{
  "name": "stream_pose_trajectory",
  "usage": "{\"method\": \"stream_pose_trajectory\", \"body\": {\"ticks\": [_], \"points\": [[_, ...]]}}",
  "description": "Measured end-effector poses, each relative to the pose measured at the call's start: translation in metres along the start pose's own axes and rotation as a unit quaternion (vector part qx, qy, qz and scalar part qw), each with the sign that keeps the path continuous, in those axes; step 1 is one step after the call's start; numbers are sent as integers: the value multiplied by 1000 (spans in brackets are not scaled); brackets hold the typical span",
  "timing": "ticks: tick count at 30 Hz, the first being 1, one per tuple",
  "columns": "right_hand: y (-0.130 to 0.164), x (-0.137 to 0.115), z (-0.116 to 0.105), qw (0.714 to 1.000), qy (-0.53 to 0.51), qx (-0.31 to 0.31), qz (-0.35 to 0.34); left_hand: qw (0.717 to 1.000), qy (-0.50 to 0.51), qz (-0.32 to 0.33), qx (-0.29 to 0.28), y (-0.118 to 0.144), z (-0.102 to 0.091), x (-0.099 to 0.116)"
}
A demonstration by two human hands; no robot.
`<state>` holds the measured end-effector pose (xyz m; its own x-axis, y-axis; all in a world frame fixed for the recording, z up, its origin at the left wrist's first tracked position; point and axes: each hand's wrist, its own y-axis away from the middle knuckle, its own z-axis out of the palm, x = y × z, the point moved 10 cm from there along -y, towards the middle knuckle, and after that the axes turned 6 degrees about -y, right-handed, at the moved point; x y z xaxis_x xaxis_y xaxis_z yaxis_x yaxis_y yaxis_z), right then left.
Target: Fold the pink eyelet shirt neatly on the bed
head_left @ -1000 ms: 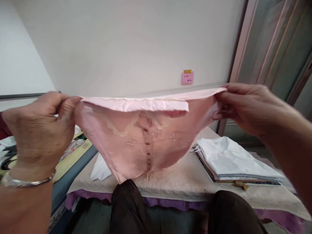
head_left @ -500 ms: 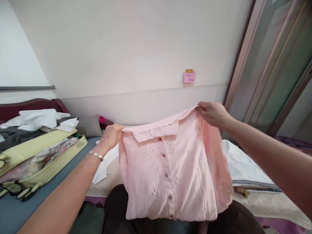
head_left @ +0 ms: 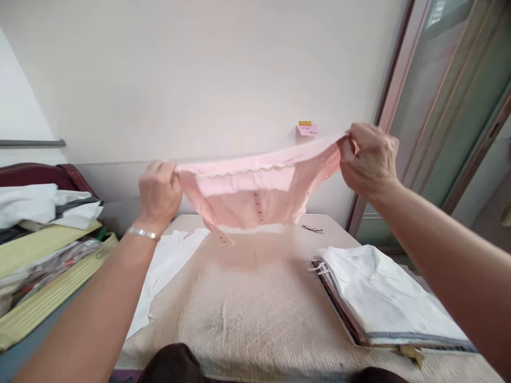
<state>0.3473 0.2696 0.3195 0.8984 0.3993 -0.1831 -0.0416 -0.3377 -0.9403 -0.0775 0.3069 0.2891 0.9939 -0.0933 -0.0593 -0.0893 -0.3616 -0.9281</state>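
I hold a pink buttoned shirt (head_left: 255, 194) stretched out in the air above the far part of a table with a beige textured cover (head_left: 247, 308). My left hand (head_left: 158, 194), with a silver bangle on the wrist, grips the shirt's left shoulder. My right hand (head_left: 369, 159) grips its right shoulder, a little higher. The shirt's collar edge runs between the hands, and its body hangs away from me with the lower part out of sight.
A stack of folded garments with a white shirt on top (head_left: 383, 298) lies at the table's right. White cloth (head_left: 167, 266) lies at the left edge. Yellow-green bags and piled clothes (head_left: 43, 250) sit at far left. A pink note (head_left: 306, 129) is stuck on the wall.
Both hands have swung the pink shirt up and forward from over my lap, so it now hangs above the far part of the table. The tabletop in front of me is uncovered.
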Motion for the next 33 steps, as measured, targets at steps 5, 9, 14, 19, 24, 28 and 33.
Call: {"method": "stream_pose_trajectory", "body": {"ticks": [5,9,14,19,24,28,33], "points": [[144,20,41,996,-43,-78,0,994,34,-25,-101,142,43,-4],[259,54,118,969,-68,-235,38,951,41,-6,-306,245,141,1],[375,96,196,891,10,-443,98,828,21,55,-557,357,236,19],[418,119,222,840,100,-524,102,801,29,75,-594,389,263,35],[406,116,215,831,217,-501,107,820,4,75,-568,377,268,42],[424,94,212,791,188,-552,184,804,-4,59,-592,382,273,37],[472,64,236,745,-27,-579,330,805,26,45,-591,382,279,37]]}}
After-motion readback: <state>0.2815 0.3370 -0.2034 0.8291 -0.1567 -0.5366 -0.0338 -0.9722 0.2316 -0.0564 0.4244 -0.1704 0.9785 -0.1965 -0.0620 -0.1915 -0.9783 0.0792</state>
